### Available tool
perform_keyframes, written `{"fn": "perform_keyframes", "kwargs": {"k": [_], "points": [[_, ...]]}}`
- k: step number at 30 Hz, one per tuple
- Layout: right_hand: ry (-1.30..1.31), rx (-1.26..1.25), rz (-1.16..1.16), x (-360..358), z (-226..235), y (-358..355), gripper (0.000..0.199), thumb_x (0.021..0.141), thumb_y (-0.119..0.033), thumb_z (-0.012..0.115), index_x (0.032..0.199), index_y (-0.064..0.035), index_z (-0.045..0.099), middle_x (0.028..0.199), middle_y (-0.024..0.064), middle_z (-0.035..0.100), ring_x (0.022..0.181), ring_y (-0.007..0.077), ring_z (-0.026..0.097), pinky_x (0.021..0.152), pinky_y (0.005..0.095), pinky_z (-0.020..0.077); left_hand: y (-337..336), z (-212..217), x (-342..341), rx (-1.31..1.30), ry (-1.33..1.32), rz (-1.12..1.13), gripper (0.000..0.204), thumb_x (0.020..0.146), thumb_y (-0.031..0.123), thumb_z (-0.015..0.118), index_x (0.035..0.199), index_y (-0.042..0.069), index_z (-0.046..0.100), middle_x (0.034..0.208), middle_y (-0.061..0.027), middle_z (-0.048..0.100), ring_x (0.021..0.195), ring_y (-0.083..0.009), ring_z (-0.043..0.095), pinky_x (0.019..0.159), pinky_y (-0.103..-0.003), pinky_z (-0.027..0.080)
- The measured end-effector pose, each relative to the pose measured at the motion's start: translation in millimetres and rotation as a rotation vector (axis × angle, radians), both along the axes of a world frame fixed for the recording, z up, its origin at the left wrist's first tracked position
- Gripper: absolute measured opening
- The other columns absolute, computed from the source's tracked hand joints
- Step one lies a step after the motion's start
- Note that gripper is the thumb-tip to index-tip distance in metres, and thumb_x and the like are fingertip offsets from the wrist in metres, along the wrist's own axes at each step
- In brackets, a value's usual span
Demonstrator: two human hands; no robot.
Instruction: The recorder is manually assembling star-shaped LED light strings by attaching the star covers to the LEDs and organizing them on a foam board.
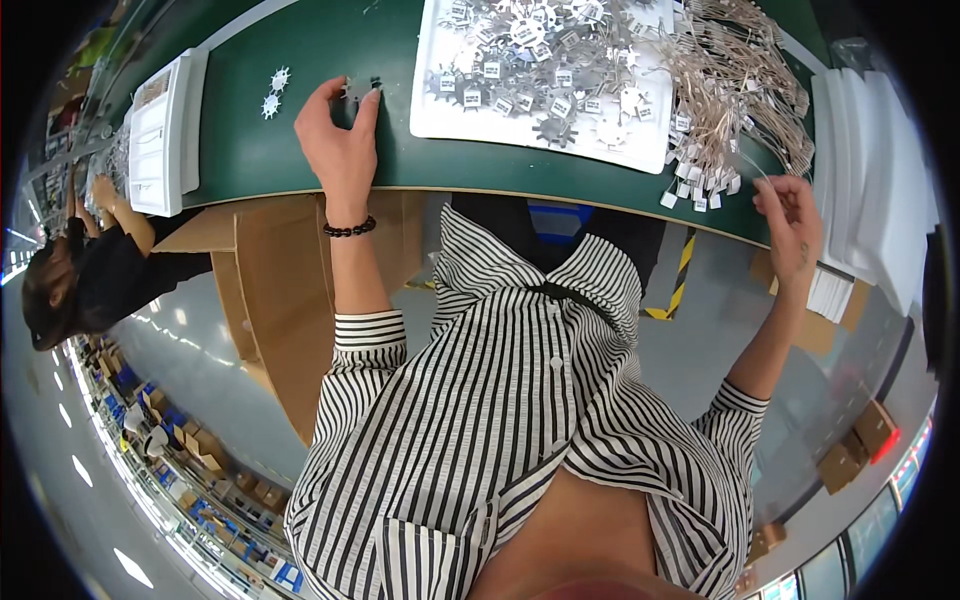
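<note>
My left hand point(345, 145) is over the green tabletop, thumb and forefinger closed around the edges of a small toothed metal piece point(362, 90). To its left lie two similar star-shaped metal pieces point(272, 93), side by side. My right hand point(795, 220), at the table's front right, has its fingertips pinched on the end of a thin pale cord point(748, 160). That cord leads into a heap of brown cords with small white tags point(735, 90). Between my hands, a white tray point(435, 122) holds many toothed metal pieces with white labels.
White foam sheets point(870, 180) stand at the right end of the green table point(250, 160). A white container point(160, 140) is at the left end. An open cardboard box point(285, 300) sits below the front edge. Another person point(100, 250) works at the far left.
</note>
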State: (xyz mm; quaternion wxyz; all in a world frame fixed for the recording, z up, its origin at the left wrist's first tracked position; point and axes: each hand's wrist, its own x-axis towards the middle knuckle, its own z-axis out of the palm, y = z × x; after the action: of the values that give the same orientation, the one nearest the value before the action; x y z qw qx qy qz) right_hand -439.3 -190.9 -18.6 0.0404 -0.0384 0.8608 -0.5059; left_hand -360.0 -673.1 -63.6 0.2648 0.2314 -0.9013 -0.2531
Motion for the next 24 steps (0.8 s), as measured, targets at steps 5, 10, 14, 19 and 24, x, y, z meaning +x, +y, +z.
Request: {"fn": "perform_keyframes", "kwargs": {"k": [5,10,14,19,24], "points": [[0.067,-0.341,-0.094,10.5,15.0,18.9,0.01,0.098,-0.007,0.064,0.106,-0.0014,0.062,0.09,0.0077,0.066,0.077,0.0138,0.061,0.072,0.0252,0.0507,10.5,-4.1,-2.3,0.295,0.097,-0.01,0.036,0.09,0.014,0.075,0.124,0.006,0.067,0.1,-0.0072,0.068,0.085,-0.017,0.062,0.081,-0.027,0.051],[0.103,-0.221,0.012,-7.3,11.8,-42.9,0.012,0.097,-0.008,0.065,0.106,0.0,0.064,0.088,0.009,0.069,0.073,0.0147,0.062,0.073,0.025,0.0517,4.9,-1.6,2.1,0.269,0.205,-0.024,0.036,0.089,0.009,0.075,0.124,0.006,0.067,0.091,-0.0058,0.065,0.077,-0.0166,0.058,0.075,-0.029,0.051],[0.229,-0.372,-0.181,-23.6,49.8,-60.2,0.012,0.096,-0.007,0.066,0.105,0.0012,0.065,0.086,0.0082,0.069,0.072,0.0142,0.061,0.071,0.0237,0.051,11.9,4.7,5.2,0.281,0.181,0.006,0.036,0.09,0.01,0.073,0.126,0.006,0.067,0.091,-0.0048,0.063,0.078,-0.0162,0.057,0.076,-0.028,0.05],[0.259,-0.351,-0.186,-41.4,51.9,-42.7,0.01,0.096,-0.006,0.067,0.103,-0.0006,0.062,0.081,0.0053,0.065,0.068,0.0107,0.059,0.065,0.0211,0.0489,15.9,2.6,0.8,0.283,0.181,0.002,0.036,0.091,0.01,0.072,0.127,0.006,0.067,0.091,-0.0041,0.063,0.08,-0.0156,0.056,0.077,-0.027,0.049],[0.205,-0.207,0.046,-56.2,46.0,-39.7,0.009,0.097,-0.007,0.066,0.103,-0.0011,0.062,0.079,0.0052,0.064,0.065,0.0094,0.058,0.062,0.0202,0.0477,13.0,1.5,1.2,0.268,0.169,0.004,0.036,0.092,0.01,0.072,0.127,0.006,0.067,0.091,-0.0039,0.062,0.08,-0.0158,0.056,0.077,-0.027,0.049]]}}
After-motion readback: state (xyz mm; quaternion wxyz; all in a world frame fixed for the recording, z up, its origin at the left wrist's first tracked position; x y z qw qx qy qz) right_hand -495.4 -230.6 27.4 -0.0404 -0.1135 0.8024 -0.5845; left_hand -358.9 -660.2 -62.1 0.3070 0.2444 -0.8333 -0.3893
